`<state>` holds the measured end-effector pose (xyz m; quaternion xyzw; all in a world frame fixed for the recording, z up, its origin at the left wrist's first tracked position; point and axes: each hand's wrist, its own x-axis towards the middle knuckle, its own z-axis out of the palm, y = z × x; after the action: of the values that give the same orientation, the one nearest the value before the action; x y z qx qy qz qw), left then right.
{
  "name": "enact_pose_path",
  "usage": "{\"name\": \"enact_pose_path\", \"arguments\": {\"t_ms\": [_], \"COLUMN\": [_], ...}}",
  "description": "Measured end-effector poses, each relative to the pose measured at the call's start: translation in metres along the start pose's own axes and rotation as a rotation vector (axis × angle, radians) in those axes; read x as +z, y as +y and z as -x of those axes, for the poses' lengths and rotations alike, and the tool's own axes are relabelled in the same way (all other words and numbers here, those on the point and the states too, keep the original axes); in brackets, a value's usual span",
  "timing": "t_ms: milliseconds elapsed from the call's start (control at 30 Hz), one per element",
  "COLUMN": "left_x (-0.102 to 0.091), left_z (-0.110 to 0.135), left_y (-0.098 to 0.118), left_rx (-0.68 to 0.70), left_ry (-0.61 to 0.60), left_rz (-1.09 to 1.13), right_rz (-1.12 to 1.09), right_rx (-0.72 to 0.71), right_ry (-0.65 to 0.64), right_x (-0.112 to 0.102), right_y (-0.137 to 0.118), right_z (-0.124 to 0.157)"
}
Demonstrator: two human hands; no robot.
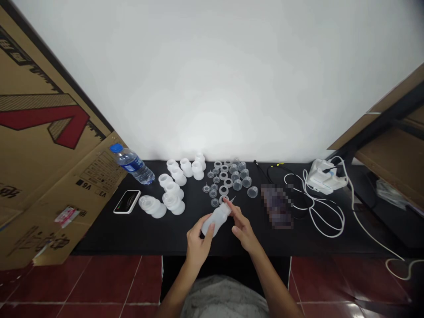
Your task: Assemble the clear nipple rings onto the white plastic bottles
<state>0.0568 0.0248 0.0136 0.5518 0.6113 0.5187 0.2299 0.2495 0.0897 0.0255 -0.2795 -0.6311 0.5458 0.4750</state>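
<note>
A translucent white squeeze bottle (215, 221) lies tilted in my left hand (198, 238), whose fingers and thumb wrap around its body. Its neck points up and to the right. At the mouth, a thin pointed nozzle tip (233, 199) sticks out. My right hand (244, 227) has its extended fingers against the neck and mouth, while its thumb stands apart from the bottle. Just beyond the neck are several clear rings (223, 190), small pointed nozzle inserts (206, 188) and clear domed caps (237, 184). Several more white bottles (174, 187) stand or lean to the left.
A water bottle (134, 165) and a white-framed phone (127, 202) are at the left of the black table (109, 238), beside a large cardboard box (49, 145). On the right lie a blurred-out object (277, 206), white cables (326, 221) and a power strip (326, 176).
</note>
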Motion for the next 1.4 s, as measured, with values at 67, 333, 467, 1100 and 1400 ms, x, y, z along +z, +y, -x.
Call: {"name": "enact_pose_path", "arguments": {"t_ms": [67,333,467,1100,1400], "left_x": [-0.001,-0.001,0.000,0.005,0.002], "left_z": [0.000,-0.002,-0.004,0.000,-0.001], "left_y": [-0.001,-0.002,-0.002,-0.001,-0.003], "left_rx": [-0.016,-0.032,0.005,-0.014,-0.050], "left_ry": [-0.013,-0.015,-0.028,0.023,0.012], "left_rz": [0.016,0.026,0.014,0.004,-0.034], "right_rz": [0.003,0.027,0.046,0.101,0.038], "right_rx": [-0.002,-0.009,-0.002,0.005,0.018], "right_ry": [-0.015,-0.012,0.006,0.147,0.162], "right_x": [0.000,-0.002,-0.003,-0.005,-0.003], "right_y": [0.000,0.006,0.007,0.010,0.006], "right_z": [0.000,0.000,-0.001,0.000,-0.001]}}
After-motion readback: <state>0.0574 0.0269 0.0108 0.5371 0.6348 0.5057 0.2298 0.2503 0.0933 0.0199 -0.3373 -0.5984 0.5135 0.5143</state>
